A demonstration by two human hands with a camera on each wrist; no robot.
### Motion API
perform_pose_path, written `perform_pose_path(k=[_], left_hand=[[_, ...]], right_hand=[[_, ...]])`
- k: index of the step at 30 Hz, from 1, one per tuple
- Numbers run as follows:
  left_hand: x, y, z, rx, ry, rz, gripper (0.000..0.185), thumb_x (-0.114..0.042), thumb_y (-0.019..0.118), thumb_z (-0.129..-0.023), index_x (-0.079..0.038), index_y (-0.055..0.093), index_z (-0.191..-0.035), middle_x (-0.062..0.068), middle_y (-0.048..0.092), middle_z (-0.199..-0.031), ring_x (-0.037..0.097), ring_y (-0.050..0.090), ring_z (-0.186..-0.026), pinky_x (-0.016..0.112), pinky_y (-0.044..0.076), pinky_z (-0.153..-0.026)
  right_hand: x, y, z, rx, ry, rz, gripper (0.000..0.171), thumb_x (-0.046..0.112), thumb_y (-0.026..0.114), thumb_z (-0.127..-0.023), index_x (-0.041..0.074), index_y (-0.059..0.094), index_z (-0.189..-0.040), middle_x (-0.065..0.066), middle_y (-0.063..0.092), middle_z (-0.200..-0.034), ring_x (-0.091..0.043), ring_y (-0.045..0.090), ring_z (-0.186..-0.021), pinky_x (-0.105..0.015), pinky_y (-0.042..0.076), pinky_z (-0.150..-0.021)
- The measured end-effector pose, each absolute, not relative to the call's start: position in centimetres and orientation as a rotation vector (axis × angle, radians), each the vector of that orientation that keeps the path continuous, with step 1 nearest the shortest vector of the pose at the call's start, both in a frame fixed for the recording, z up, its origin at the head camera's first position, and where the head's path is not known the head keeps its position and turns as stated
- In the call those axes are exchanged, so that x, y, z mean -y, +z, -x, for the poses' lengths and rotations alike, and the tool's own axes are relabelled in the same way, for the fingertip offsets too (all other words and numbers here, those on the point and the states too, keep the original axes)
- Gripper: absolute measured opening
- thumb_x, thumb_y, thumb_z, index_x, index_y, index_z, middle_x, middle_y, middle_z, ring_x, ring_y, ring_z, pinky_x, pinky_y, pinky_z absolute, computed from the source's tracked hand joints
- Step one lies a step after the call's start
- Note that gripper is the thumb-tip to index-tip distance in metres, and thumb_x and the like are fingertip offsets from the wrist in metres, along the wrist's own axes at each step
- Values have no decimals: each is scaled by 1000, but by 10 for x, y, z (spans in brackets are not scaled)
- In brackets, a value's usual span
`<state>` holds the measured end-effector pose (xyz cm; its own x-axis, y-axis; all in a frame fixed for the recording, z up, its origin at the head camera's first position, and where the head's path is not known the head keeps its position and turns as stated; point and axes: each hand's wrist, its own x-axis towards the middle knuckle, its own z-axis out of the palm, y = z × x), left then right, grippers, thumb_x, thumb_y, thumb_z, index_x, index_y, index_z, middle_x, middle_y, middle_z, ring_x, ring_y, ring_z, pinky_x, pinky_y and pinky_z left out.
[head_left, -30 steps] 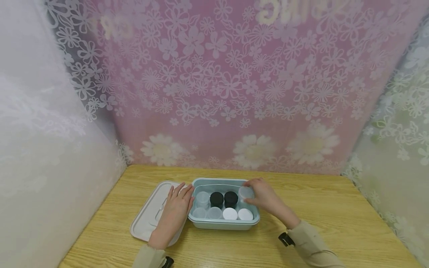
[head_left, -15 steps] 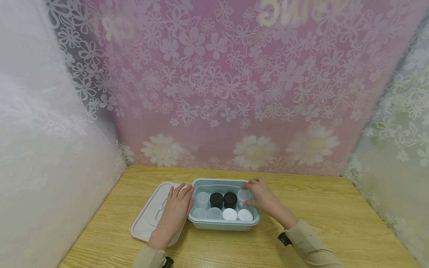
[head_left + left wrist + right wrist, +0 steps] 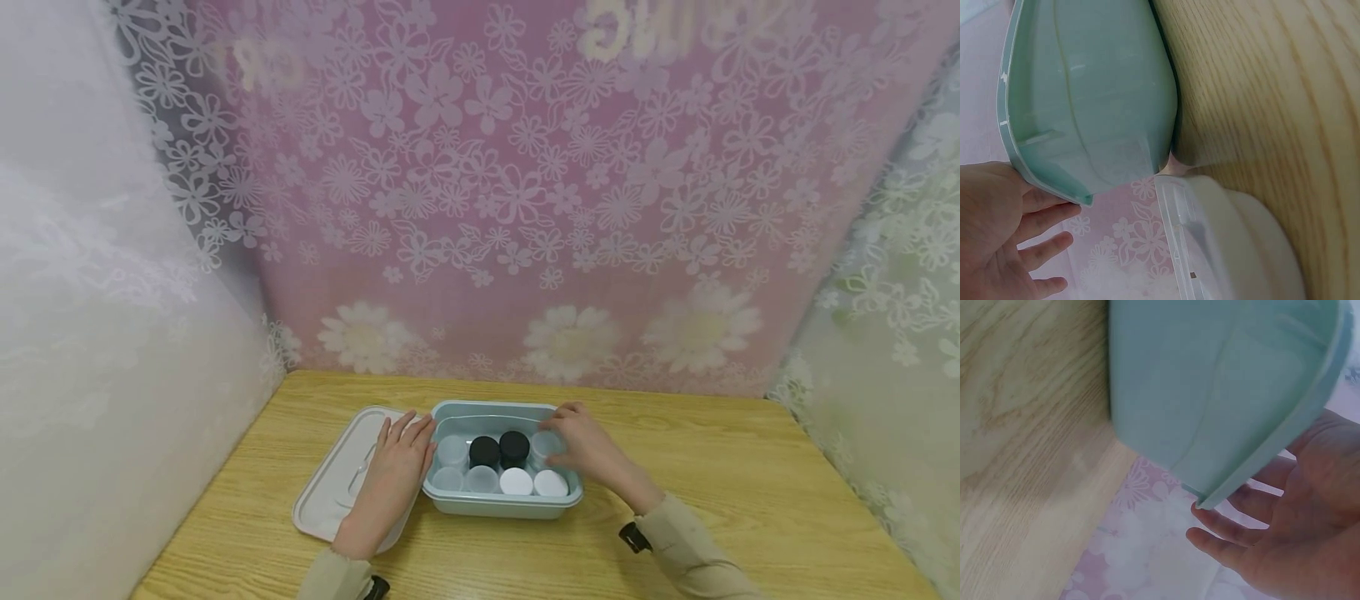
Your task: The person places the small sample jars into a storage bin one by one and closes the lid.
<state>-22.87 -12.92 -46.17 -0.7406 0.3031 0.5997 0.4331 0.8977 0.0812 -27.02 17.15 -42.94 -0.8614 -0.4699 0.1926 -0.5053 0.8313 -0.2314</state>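
Note:
A teal plastic box (image 3: 502, 506) sits on the wooden table and holds several small jars. Two have black lids (image 3: 484, 451), two have white lids (image 3: 515, 481), and the rest are clear (image 3: 452, 451). My right hand (image 3: 572, 435) reaches over the box's right end and its fingers curl round a clear jar (image 3: 542, 445) in the back right corner. My left hand (image 3: 408, 440) lies flat on the pale lid (image 3: 333, 483), fingertips against the box's left wall. The wrist views show the box's outer wall (image 3: 1085, 94) (image 3: 1210, 381), with the left hand (image 3: 1004, 237) and right hand (image 3: 1272, 531) at the rim.
The pale lid (image 3: 1229, 250) lies flat just left of the box. The wooden table (image 3: 750, 500) stretches right and toward me. A pink flowered curtain (image 3: 487, 208) hangs behind the table, and white lace curtains close in both sides.
My right hand has lowered the clear jar a little, down into the box's back right corner. The left hand has stayed on the lid.

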Motion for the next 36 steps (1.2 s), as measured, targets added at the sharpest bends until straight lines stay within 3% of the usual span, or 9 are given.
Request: perform_pose_path(k=[10,18,23,28,36], left_hand=[[128,-461,228,2474,-295,522,33,-16,69,-97,-1,70,-125,12,68,-129,34,56,-129,62,41,-108],[127,-460,226,2495,-309,520,33,-18,69,-96,-2,70,-126,11,68,-129,34,56,-129,62,41,-107],[129,-457,226,2538,-323,511,35,-21,66,-99,-3,68,-129,10,67,-132,34,55,-131,61,39,-110],[133,-453,226,2546,-427,521,36,-21,64,-101,-2,67,-131,11,66,-134,35,54,-132,61,39,-110],[147,-445,222,2498,-816,506,33,-16,62,-102,-4,67,-132,13,67,-131,35,60,-124,53,49,-102]], right_hand=[[-174,-422,262,2746,573,-755,30,13,80,-87,6,75,-116,-12,70,-114,-38,59,-114,-55,50,-96],[-167,-421,256,2581,847,-665,24,8,79,-87,8,76,-111,-6,74,-107,-33,67,-102,-52,55,-88],[-162,-423,253,2531,1148,-630,27,7,74,-92,6,74,-118,-5,76,-105,-25,72,-97,-39,60,-84],[-158,-424,249,2463,1507,-669,30,13,69,-97,3,71,-125,-11,76,-109,-29,73,-100,-26,59,-83],[-134,-419,239,2430,2032,-715,39,18,61,-103,-3,61,-136,-26,67,-126,-36,70,-108,-39,58,-93]])
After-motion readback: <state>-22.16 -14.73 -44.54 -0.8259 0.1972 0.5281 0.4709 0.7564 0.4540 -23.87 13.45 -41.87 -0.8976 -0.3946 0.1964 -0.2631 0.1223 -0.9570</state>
